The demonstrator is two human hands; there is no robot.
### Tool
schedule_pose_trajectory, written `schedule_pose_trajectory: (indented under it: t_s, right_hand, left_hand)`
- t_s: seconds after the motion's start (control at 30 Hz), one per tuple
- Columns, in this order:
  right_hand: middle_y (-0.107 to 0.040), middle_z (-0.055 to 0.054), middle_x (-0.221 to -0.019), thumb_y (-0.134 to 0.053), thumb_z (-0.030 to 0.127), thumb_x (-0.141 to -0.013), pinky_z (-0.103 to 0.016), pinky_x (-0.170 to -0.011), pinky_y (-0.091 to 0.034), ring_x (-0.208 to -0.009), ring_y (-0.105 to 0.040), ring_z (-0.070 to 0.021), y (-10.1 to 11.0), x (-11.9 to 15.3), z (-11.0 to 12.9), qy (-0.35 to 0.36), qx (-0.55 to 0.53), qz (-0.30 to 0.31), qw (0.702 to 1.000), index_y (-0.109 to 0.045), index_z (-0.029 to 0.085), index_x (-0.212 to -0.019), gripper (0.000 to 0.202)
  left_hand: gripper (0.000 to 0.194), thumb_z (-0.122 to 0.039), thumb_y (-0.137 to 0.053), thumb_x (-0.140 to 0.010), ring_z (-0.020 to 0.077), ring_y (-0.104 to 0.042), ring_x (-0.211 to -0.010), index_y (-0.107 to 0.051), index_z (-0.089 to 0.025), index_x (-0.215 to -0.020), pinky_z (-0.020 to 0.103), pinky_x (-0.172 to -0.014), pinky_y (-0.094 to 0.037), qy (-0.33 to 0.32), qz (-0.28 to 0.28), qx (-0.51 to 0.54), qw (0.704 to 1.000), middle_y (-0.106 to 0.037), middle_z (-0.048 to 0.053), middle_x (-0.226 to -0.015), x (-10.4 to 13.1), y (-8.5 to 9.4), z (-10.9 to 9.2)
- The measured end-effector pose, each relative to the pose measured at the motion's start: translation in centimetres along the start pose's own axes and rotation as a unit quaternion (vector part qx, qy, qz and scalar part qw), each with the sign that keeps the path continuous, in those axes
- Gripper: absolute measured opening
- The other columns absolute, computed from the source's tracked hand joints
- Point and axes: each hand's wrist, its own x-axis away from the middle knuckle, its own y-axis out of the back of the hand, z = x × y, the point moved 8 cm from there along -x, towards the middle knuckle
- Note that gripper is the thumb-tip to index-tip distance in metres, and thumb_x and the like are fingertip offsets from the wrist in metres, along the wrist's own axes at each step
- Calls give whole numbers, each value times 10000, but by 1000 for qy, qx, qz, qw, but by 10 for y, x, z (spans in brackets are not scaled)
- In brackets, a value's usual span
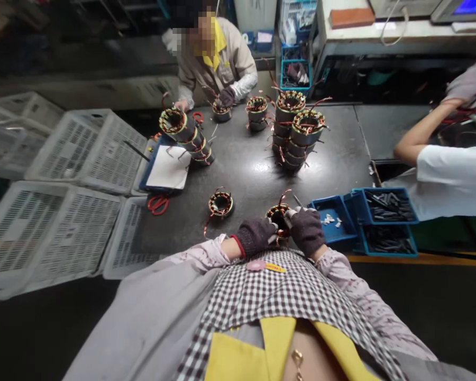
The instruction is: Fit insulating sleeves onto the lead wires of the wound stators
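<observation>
A motor stator (280, 210) with copper windings stands on the dark table close to my apron, its open bore facing up. My left hand (257, 236), in a dark fingerless-tip glove, is closed on the stator's left rim. On the opposite side my right hand (307, 227), gloved alike, has its fingers closed at the rim. A slim grey tool (298, 201) sticks up from the right-hand fingers; its kind cannot be made out. Another stator (221, 204) with a trailing wire lies to the left.
Stacked stators (305, 135) stand at the back, with a leaning stack (190, 138) at left. Red scissors (157, 205) lie near white crates (75, 233). Blue bins (388, 205) with dark pieces adjoin a blue tray (333, 233). One co-worker sits opposite, another at right.
</observation>
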Motion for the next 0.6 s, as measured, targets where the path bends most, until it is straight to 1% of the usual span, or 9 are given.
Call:
schedule_pose_trajectory:
  t_s: [0.1,0.17,0.23,0.33,0.4,0.5,0.57,0.6]
  right_hand:
    - [-755,-206,-1126,-482,337,-1097,-429,-962,-406,-1021,-662,-293,-3,2,0,5,49,11,999,-771,140,-1165,356]
    - [-755,-215,-1134,-490,296,-1090,-445,-990,-413,-1047,-665,-303,1,3,0,31,56,14,998,-768,137,-1194,337]
    - [-758,-210,-1177,-509,211,-1065,-465,-1059,-406,-1117,-662,-309,5,3,6,99,37,26,994,-770,151,-1211,305]
    - [-753,-187,-1273,-536,121,-1019,-495,-1185,-354,-1250,-631,-309,10,3,19,221,-7,63,973,-787,192,-1180,306]
    - [-759,-175,-1279,-517,84,-1008,-501,-1224,-336,-1288,-620,-300,10,5,26,267,-14,90,959,-797,205,-1140,332]
    - [-786,-146,-1209,-504,88,-1009,-478,-1225,-362,-1255,-643,-273,3,14,42,338,-11,143,930,-809,210,-1071,334]
    - [-801,-117,-1154,-567,126,-988,-449,-1194,-409,-1202,-666,-257,-3,24,51,382,-33,175,907,-812,221,-1028,266]
    - [-807,-107,-1120,-608,147,-969,-440,-1170,-433,-1169,-678,-255,-4,25,51,386,-50,177,904,-813,229,-1017,226]
  left_hand:
    - [366,-320,-486,-1054,328,-742,-983,-768,-136,-1196,408,-764,-513,5,-14,7,1000,-775,206,-1136,-2,-4,3]
    - [388,-325,-465,-1063,335,-731,-1004,-763,-134,-1220,415,-763,-500,0,-17,3,1000,-769,210,-1150,-5,-8,3]
    - [398,-343,-464,-1068,338,-720,-1006,-771,-134,-1209,412,-754,-489,-7,-16,-3,1000,-764,212,-1137,-7,-12,3]
    - [366,-338,-513,-1048,324,-705,-977,-791,-131,-1168,391,-746,-478,-14,-20,7,1000,-760,210,-1122,-9,-12,2]
    - [336,-324,-551,-1027,307,-697,-942,-802,-134,-1144,377,-742,-476,-16,-18,17,1000,-761,201,-1105,-9,-9,3]
    - [308,-295,-566,-1014,287,-700,-918,-811,-147,-1128,364,-744,-478,-24,-13,18,999,-765,183,-1090,-9,-2,3]
    - [291,-270,-576,-999,285,-711,-921,-813,-151,-1119,362,-752,-489,-32,-15,15,999,-772,173,-1075,-10,2,3]
    - [280,-261,-589,-986,289,-716,-922,-813,-152,-1113,364,-754,-496,-33,-15,12,999,-775,170,-1068,-10,3,3]
